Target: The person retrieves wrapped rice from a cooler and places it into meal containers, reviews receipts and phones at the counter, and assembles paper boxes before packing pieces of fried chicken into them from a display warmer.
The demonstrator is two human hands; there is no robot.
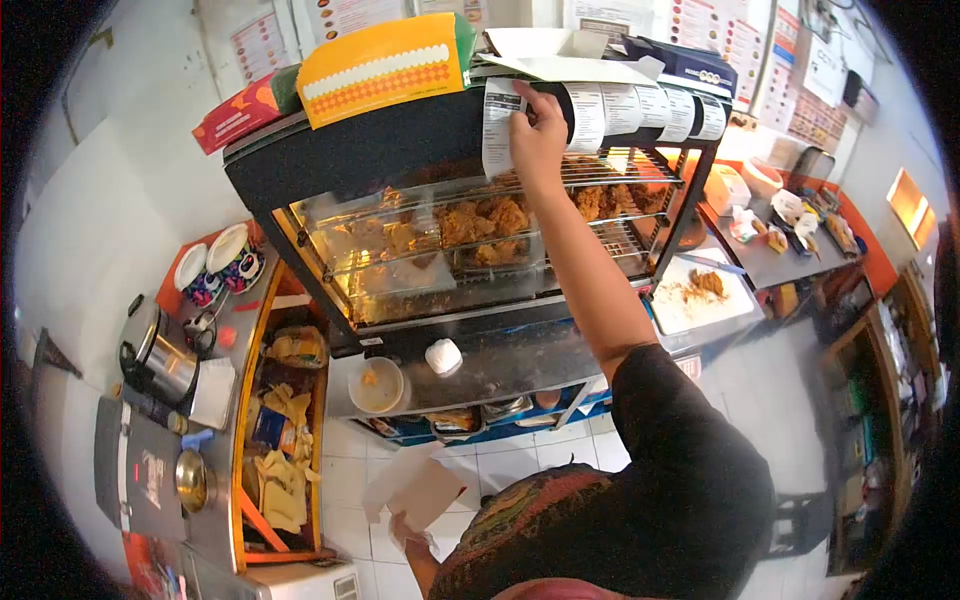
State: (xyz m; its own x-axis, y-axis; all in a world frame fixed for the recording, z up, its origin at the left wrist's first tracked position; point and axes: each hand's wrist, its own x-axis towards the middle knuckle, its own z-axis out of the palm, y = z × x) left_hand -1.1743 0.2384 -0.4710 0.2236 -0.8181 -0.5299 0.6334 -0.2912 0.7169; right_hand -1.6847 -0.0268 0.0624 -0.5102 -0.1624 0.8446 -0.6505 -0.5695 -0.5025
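Two hands: my right hand (537,135) pinches a receipt (497,125) on the warmer (400,150), my left hand (410,532) (half hidden) grips a box (425,492).

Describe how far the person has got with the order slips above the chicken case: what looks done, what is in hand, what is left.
Done: slips hang in a row along the case's top edge, and fried chicken sits on the racks. In hand: the right hand touches the first slip; the left hand holds a flat box. Left: that box is empty, and five more slips hang untouched.
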